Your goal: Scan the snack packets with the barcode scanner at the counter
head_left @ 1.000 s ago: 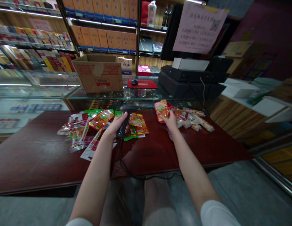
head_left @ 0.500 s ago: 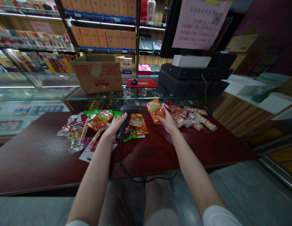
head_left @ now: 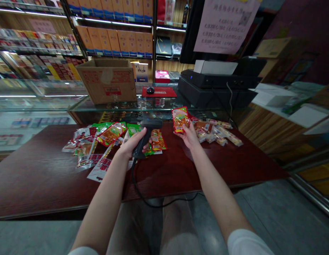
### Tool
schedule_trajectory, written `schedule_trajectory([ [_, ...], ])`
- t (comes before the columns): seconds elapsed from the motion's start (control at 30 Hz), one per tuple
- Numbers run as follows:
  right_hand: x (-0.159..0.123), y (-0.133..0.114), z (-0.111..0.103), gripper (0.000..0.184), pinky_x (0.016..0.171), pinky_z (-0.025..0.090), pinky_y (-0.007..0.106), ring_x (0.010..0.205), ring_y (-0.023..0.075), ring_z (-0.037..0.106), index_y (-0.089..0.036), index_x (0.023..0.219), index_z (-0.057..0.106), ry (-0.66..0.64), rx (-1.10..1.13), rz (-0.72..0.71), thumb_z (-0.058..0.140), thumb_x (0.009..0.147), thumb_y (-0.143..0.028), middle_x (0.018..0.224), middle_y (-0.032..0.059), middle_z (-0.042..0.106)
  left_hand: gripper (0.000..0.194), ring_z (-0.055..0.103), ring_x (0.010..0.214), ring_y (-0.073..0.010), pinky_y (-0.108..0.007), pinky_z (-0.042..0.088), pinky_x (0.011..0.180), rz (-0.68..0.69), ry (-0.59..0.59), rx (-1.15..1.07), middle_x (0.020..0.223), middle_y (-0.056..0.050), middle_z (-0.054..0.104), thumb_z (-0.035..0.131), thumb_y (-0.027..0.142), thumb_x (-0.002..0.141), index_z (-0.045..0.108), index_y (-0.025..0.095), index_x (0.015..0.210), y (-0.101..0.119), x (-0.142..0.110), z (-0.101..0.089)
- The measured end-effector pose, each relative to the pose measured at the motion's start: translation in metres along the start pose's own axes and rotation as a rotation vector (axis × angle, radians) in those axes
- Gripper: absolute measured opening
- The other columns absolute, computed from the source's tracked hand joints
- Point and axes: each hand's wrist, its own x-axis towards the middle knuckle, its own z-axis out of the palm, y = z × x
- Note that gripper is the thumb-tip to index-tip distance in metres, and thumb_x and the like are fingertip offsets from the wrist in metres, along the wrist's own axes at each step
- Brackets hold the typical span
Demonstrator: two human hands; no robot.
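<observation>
Left hand [head_left: 132,143] grips the scanner [head_left: 151,123], right hand [head_left: 190,136] a red packet [head_left: 180,117]; snack packs [head_left: 159,142] partly hidden behind the scanner, carton [head_left: 108,81] well beyond it

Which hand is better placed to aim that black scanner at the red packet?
Probably the left hand: it grips the black scanner by its handle, while the right hand holds the red packet.

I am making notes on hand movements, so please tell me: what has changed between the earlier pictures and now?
The right hand swung the red-edged snack packet left, then back right and more upright. The left hand shifted the barcode scanner slightly right, hiding more of the snack packs behind it. Nothing was grasped or released. The packs and cardboard box stayed in place.
</observation>
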Motion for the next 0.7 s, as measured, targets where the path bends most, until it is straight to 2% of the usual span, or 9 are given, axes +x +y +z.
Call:
schedule_trajectory([
  [0.17,-0.001,-0.002,0.004,0.049,0.089,0.059,0.051,0.108,0.0181,0.064,-0.039,0.120,0.044,-0.005,-0.042,-0.013,0.068,0.078,-0.046,0.125,-0.0013,0.060,0.049,0.045,0.041,-0.0067,-0.019,0.036,0.035,-0.027,-0.022,0.084,0.064,-0.002,0.060,0.068,0.063,0.080,0.061,0.014,0.083,-0.005,-0.001,0.016],
  [0.33,0.000,0.001,0.005,0.051,0.089,0.059,0.049,0.105,0.0197,0.064,-0.038,0.121,0.044,0.010,-0.043,-0.052,0.068,0.077,-0.045,0.125,-0.0009,0.060,0.052,0.044,0.040,-0.0062,-0.018,0.035,0.034,-0.042,-0.029,0.083,0.062,0.000,0.057,0.069,0.065,0.078,0.060,0.014,0.083,-0.005,-0.001,0.018],
  [0.43,0.002,-0.006,-0.004,0.046,0.095,0.055,0.048,0.112,0.0245,0.062,-0.031,0.125,0.045,0.178,-0.338,-0.216,0.059,0.083,-0.043,0.129,0.0063,0.059,0.054,0.045,0.040,-0.0062,-0.018,0.036,0.034,-0.032,-0.007,0.066,0.061,0.000,0.056,0.070,0.068,0.076,0.058,0.015,0.080,-0.003,0.000,0.013],
  [0.57,0.005,-0.030,-0.035,0.045,0.108,0.042,0.047,0.128,0.0289,0.051,-0.018,0.130,0.048,0.482,-0.861,-0.556,0.048,0.087,-0.030,0.136,0.0172,0.054,0.051,0.045,0.040,-0.0067,-0.019,0.037,0.034,0.027,0.087,0.003,0.063,0.000,0.058,0.071,0.065,0.077,0.057,0.017,0.083,0.000,0.002,0.003],
  [0.63,0.007,-0.040,-0.055,0.043,0.106,0.041,0.047,0.125,0.0290,0.052,-0.015,0.128,0.050,0.574,-1.009,-0.585,0.042,0.088,-0.024,0.132,0.0187,0.056,0.048,0.046,0.040,-0.0072,-0.019,0.036,0.035,0.035,0.148,-0.021,0.062,0.000,0.057,0.071,0.063,0.078,0.058,0.017,0.084,0.002,0.003,-0.001],
  [0.7,0.009,-0.044,-0.073,0.037,0.103,0.041,0.049,0.118,0.0308,0.055,-0.014,0.120,0.056,0.629,-1.122,-0.497,0.040,0.088,-0.023,0.122,0.0198,0.061,0.048,0.047,0.040,-0.0075,-0.019,0.036,0.035,0.025,0.185,-0.038,0.061,0.000,0.057,0.071,0.062,0.079,0.059,0.017,0.085,0.003,0.003,-0.004],
])
